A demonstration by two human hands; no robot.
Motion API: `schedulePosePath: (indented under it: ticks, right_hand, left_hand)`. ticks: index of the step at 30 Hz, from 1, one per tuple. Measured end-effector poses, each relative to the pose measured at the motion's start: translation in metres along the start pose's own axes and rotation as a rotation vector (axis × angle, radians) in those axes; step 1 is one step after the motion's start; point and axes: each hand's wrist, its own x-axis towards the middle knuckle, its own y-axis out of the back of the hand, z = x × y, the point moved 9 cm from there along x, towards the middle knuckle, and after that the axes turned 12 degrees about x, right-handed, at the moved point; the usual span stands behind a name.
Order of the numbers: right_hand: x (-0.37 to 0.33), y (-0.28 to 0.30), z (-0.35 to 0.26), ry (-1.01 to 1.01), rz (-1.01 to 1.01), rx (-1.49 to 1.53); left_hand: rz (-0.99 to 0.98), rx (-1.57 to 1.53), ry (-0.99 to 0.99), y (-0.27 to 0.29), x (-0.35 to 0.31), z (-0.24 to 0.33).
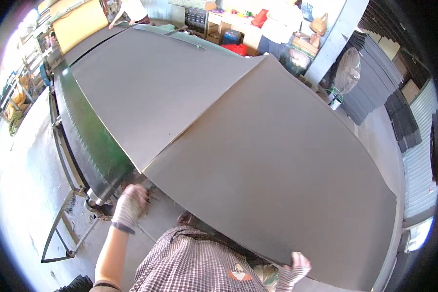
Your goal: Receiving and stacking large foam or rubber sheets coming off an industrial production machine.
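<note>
A large grey sheet (277, 160) spreads in front of me, overlapping a second grey sheet (155, 92) that lies on a long green machine bed (90, 141). My right hand (297, 267), in a knit glove, grips the near edge of the front sheet at the lower right. My left hand (130, 204), also gloved, is closed at the near left corner where the two sheets meet, by the machine's end; what it grips is hidden.
A metal frame (63, 228) supports the machine at the left over a pale concrete floor. Stacks of dark sheets (374, 73) and a fan (348, 73) stand at the right. Another person (131, 9) stands at the far end; a second person (280, 27) is by shelves.
</note>
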Motion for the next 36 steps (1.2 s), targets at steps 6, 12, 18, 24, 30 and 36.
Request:
schedulePosePath:
  ticks: [6, 12, 18, 24, 30, 36]
  right_hand:
    - [0.079, 0.162, -0.066, -0.049, 0.615, -0.326]
    - [0.026, 0.098, -0.072, 0.084, 0.403, -0.048]
    - [-0.120, 0.065, 0.035, -0.705, 0.937, 0.810]
    - [-0.236, 0.078, 0.199, -1.164, 1.204, 1.361]
    - [-0.140, 0.026, 0.151, -1.099, 0.919, 1.593]
    - [-0.133, 0.040, 0.188, -1.068, 0.965, 1.573]
  left_hand:
    - [-0.564, 0.564, 0.323, -0.282, -0.085, -0.054]
    - [-1.224, 0.643, 0.288, -0.449, -0.138, -0.118]
    - [-0.771, 0.653, 0.230, -0.425, -0.083, -0.139]
    - [-0.501, 0.690, -0.247, -0.399, -0.056, -0.020]
    - [0.153, 0.191, -0.305, -0.213, 0.006, 0.102]
    - [0.485, -0.009, -0.302, -0.114, -0.024, 0.155]
